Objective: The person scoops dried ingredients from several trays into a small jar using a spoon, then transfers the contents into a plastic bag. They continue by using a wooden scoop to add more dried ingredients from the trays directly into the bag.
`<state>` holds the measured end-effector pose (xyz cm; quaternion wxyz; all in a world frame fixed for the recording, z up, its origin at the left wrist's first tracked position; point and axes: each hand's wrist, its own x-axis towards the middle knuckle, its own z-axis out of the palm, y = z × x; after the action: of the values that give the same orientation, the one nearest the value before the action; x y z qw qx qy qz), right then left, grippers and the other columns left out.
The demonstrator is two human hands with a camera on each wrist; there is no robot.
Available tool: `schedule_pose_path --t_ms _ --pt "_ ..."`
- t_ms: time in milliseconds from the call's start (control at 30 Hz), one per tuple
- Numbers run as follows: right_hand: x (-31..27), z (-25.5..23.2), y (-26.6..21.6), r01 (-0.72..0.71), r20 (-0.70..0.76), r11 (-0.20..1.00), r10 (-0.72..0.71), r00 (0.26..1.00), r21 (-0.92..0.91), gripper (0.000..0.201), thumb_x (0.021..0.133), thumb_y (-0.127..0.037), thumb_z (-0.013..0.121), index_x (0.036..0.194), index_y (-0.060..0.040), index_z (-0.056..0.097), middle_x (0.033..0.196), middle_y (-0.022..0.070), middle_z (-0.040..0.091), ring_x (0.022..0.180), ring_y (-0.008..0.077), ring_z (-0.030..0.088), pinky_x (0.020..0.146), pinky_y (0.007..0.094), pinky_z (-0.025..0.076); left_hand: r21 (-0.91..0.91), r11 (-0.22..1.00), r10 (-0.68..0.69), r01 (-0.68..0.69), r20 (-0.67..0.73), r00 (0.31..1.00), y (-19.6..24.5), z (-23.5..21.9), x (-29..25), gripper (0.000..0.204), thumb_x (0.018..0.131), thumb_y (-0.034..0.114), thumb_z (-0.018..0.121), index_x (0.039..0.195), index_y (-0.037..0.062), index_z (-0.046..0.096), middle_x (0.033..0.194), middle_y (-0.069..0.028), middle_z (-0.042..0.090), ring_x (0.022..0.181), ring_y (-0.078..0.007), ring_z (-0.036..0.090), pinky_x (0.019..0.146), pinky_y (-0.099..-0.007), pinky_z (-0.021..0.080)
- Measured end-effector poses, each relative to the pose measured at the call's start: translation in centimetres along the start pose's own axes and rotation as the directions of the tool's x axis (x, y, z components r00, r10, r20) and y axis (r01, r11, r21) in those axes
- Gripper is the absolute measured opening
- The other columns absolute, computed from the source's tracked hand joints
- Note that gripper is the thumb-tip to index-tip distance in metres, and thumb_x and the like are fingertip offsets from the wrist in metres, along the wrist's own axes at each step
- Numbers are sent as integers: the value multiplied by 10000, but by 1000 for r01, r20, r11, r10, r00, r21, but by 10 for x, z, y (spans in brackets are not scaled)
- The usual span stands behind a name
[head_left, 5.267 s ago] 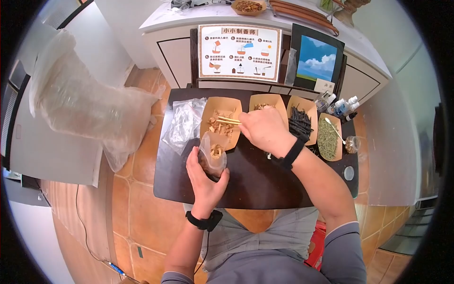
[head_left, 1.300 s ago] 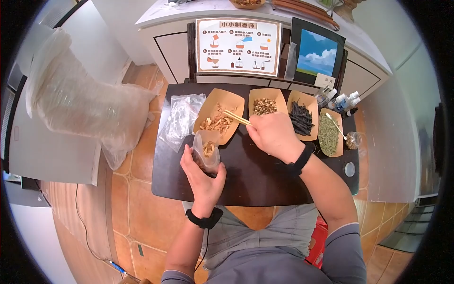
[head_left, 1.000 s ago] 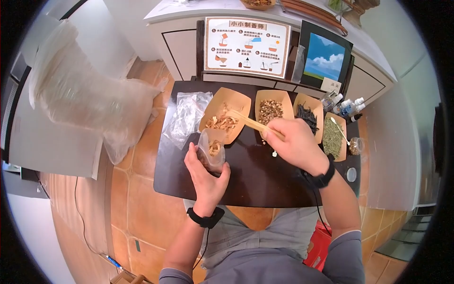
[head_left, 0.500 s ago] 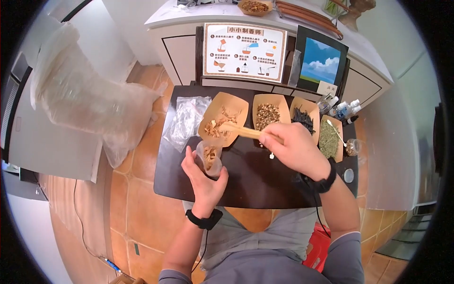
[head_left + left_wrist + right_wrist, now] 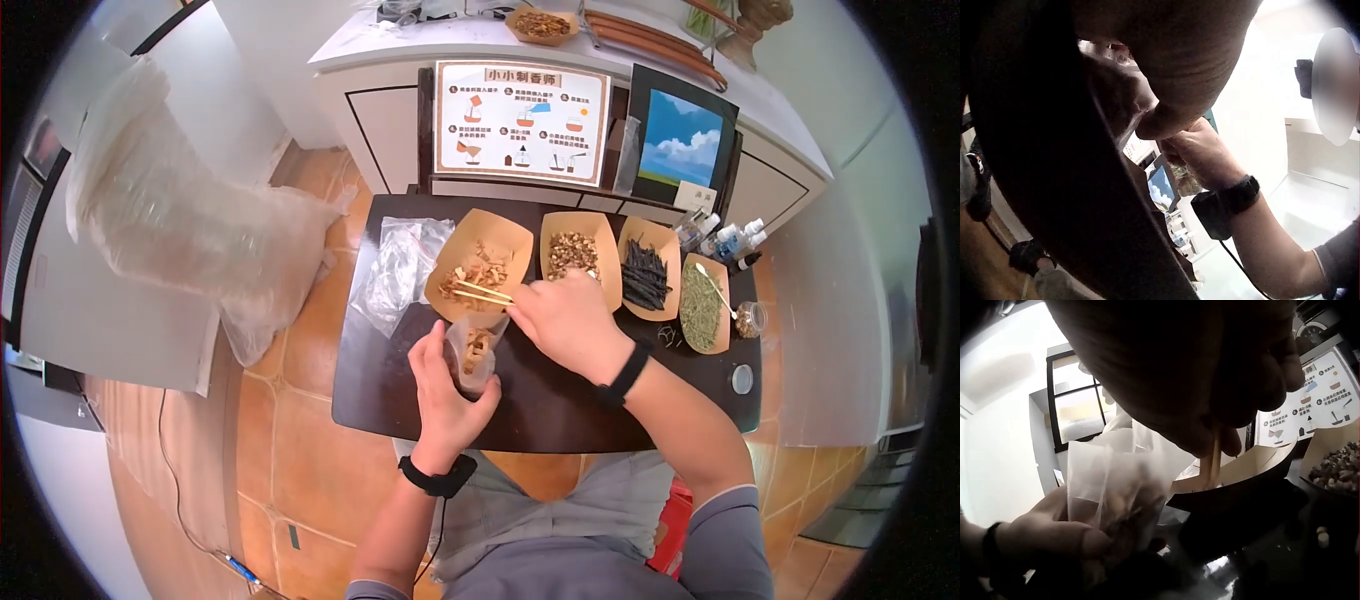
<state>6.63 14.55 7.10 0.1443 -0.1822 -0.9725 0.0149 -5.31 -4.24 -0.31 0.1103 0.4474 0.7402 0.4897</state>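
Observation:
My left hand (image 5: 447,408) holds a translucent pouch (image 5: 470,377) upright near the table's front left, thumb on one side and fingers on the other. Pale brown chips (image 5: 478,347) show inside it. Pinched in my right hand (image 5: 573,325) are light wooden tongs or chopsticks (image 5: 484,292), whose tips are over the leftmost paper tray (image 5: 510,240) of shavings (image 5: 483,271), just behind the pouch. In the right wrist view the pouch (image 5: 1107,481) stands beside the wooden sticks (image 5: 1212,464); whether their tips grip a piece cannot be told.
Further right stand trays of brown pieces (image 5: 572,254), black sticks (image 5: 645,277) and green needles (image 5: 702,308). A clear bag (image 5: 400,268) lies on the left. Small bottles (image 5: 728,240), a jar (image 5: 750,319) and its lid (image 5: 742,379) are at the right. An instruction card (image 5: 521,120) stands behind.
Since half a second ago my right hand has moved left and slightly down, bringing the sticks' tips to the front of the shavings tray. The left hand keeps holding the pouch.

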Motion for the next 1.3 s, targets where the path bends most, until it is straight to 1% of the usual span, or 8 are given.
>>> schedule_pose_path --t_ms 133,267,367,433,767,933,1033,1300 --pt "-15 -10 5 -28 5 997 28 1000 73 191 981 -267 730 862 -131 669 734 56 663 679 301 675 699 435 492 66 991 110 -114 65 992 -5 -1 2 1030 777 98 865 1635 -10 306 1580 -263 385 1479 -428 421 1202 -487 444" --pt "-12 -11 7 -7 -82 995 16 997 101 174 981 -274 734 889 -134 689 742 51 668 685 295 673 696 428 488 44 993 109 -114 113 988 -3 -2 2 1030 778 107 869 1633 -15 306 1632 -281 353 1495 -439 415 1226 -496 422" --pt "-6 -4 7 51 -105 991 -39 994 121 160 983 -283 737 915 -141 706 739 43 667 684 291 669 698 425 488 55 986 149 -159 145 978 -4 -2 4 1034 755 177 896 1606 -29 345 1582 -303 431 1516 -485 400 1270 -581 332" --pt "-6 5 9 59 -89 993 -50 995 102 200 976 -301 740 865 -143 688 704 42 669 665 285 685 688 434 504 85 974 187 -209 212 959 -2 -3 6 1047 759 132 885 1621 -25 312 1604 -299 394 1473 -465 437 1231 -512 405" --pt "-9 -4 16 -9 -116 999 12 993 32 193 972 -291 743 857 -144 691 709 38 673 679 280 692 698 425 507 85 976 179 -203 223 958 -1 -4 8 1052 742 130 891 1617 -15 325 1562 -281 437 1424 -466 463 1213 -517 409" --pt "-15 -4 10 30 -74 992 -21 997 126 179 959 -295 755 873 -148 698 725 37 671 696 275 692 714 419 506 45 977 192 -206 215 958 -3 -2 6 1066 740 124 892 1624 -14 314 1446 -257 490 1321 -431 528 1152 -496 459" --pt "-19 -4 13 29 -69 998 -24 997 64 184 957 -295 758 875 -143 695 726 40 663 701 281 685 715 424 503 42 976 201 -215 219 955 -2 -4 6 1073 737 119 892 1627 -17 308 1402 -247 497 1286 -415 545 1131 -487 474" --pt "-31 -23 27 -38 -103 998 43 994 51 200 953 -306 764 866 -140 694 764 44 668 724 279 679 720 434 504 13 972 227 -236 225 948 -3 -4 5 1084 742 106 889 1638 -22 293 1430 -248 488 1322 -411 540 1144 -476 469"
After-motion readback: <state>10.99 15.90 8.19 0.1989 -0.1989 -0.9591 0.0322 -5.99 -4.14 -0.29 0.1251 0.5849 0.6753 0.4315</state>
